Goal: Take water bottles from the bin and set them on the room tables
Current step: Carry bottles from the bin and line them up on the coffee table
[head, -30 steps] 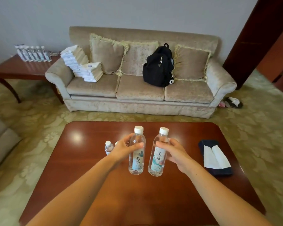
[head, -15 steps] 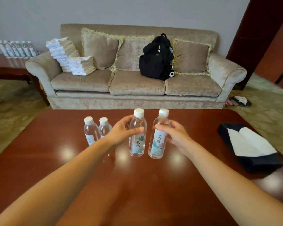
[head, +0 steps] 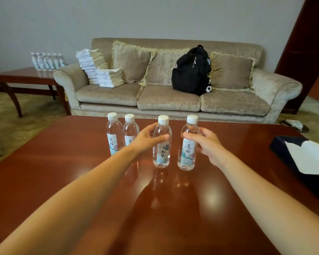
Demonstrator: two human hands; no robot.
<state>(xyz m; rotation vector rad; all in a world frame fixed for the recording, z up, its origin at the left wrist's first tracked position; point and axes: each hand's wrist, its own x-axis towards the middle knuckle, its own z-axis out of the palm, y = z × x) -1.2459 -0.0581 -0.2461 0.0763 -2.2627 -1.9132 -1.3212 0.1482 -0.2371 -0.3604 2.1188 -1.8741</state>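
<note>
Held upright, long axes vertical, bases seemingly down on the desk (head: pixel 173 208) just right of two standing bottles (head: pixel 114 137): left bottle (head: pixel 161 155) clamped in the left grip (head: pixel 147 139), right bottle (head: pixel 188 155) in the right grip (head: pixel 205 143), so probably just release outward.

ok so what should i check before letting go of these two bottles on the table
1. Grip of left hand on left bottle: ok.
2. Grip of right hand on right bottle: ok.
3. Both held bottles upright, caps on: ok.
4. Bases seated on the table: ok, it seems; reflections meet them.
5. Clearance from left hand to the nearest standing bottle: cannot tell, the hand overlaps it.
6. Clearance to the tissue box: ok.
</note>
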